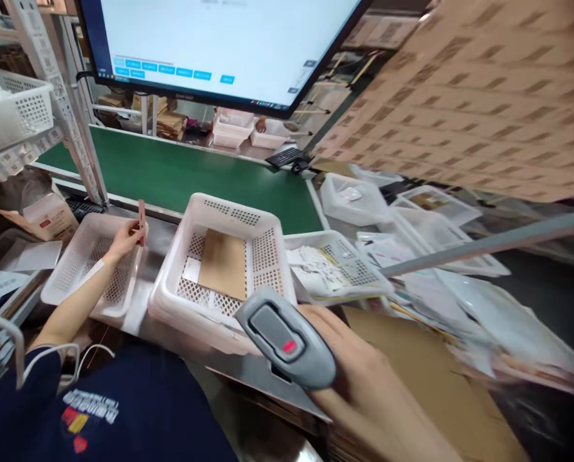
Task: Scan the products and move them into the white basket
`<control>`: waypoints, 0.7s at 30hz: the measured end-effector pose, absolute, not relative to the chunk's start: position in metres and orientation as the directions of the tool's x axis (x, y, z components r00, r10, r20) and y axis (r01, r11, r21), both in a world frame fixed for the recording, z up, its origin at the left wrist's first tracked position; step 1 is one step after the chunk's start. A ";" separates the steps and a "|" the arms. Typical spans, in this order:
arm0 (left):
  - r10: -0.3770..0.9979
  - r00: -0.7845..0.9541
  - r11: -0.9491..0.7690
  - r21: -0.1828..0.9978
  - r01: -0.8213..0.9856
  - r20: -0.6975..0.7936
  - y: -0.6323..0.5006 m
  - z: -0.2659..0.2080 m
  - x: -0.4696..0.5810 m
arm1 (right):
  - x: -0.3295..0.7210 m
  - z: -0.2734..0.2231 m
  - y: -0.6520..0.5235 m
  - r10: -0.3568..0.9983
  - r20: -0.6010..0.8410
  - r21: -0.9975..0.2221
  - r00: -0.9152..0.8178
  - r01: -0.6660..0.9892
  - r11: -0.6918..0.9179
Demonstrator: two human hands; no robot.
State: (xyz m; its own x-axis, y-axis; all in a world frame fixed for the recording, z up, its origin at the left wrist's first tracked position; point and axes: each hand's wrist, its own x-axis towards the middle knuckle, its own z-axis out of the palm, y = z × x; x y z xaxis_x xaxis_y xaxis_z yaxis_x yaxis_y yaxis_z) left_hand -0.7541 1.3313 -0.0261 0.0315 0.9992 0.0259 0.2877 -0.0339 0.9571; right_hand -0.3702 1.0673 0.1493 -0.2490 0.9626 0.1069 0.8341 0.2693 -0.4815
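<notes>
My left hand (pixel 126 239) pinches a slim, pinkish-red flat piece (pixel 142 223), seen nearly edge-on, at the far right rim of a white plastic basket (pixel 58 282). What kind of thing it is I cannot make out. My right hand (pixel 358 366) is wrapped round a grey barcode scanner (pixel 287 340) with a red button. The scanner is in front of the near right corner of a taller white basket (pixel 171 282). Inside that basket lie a brown cardboard piece (pixel 222 263) and a small white label or paper (pixel 191 269).
A monitor (pixel 219 51) hangs above a green conveyor belt (pixel 195 173). To the right stand a basket of white papers (pixel 318 269), clear bins (pixel 351 199) and piled plastic packets (pixel 498 308). A metal bar (pixel 489 244) crosses there. Another person's hand (pixel 261 124) shows beyond the belt.
</notes>
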 end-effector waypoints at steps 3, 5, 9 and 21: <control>0.973 0.182 -0.161 0.984 0.072 0.145 1.318 0.019 -0.721 | -0.387 0.166 1.093 0.968 0.090 -0.459 -0.233 0.853 0.248; 0.945 0.259 -0.219 0.975 0.049 0.200 1.302 0.043 -0.700 | -0.396 0.171 1.106 0.960 0.115 -0.434 -0.254 0.857 0.279; 0.909 0.319 -0.307 0.948 0.079 0.268 1.275 0.066 -0.669 | -0.401 0.169 1.120 0.947 0.103 -0.386 -0.305 0.865 0.321; 0.918 0.348 -0.348 0.808 0.476 0.190 1.256 0.044 -0.681 | -0.322 0.168 1.101 0.954 0.250 -0.518 -0.166 0.810 0.276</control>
